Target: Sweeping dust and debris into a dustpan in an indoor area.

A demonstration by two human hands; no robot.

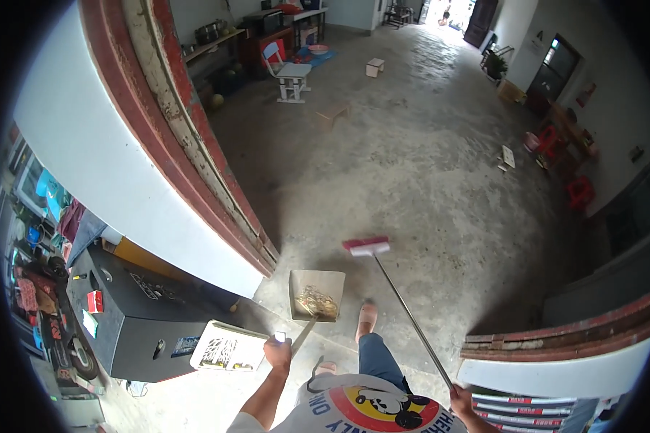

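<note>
My left hand (276, 352) is closed around the handle of a long-handled dustpan (316, 278), which rests on the floor in the doorway. A pile of straw-like debris (315, 300) lies in the pan. My right hand (461, 398) grips the upper end of a broom's thin metal handle (415, 322). Beyond the dustpan and to its right, the red-and-white broom head (367, 247) is at floor level, apart from the pan. One of my feet (366, 322), in a pinkish shoe, stands between the pan and the broom handle.
Door frames (162, 101) with worn red paint flank me. At left stands a dark cabinet (123, 317) beside a white tray (251, 350) holding small pale pieces. Ahead on the concrete floor are a low brown stool (333, 111), a small white stool (375, 66) and a chair (293, 71).
</note>
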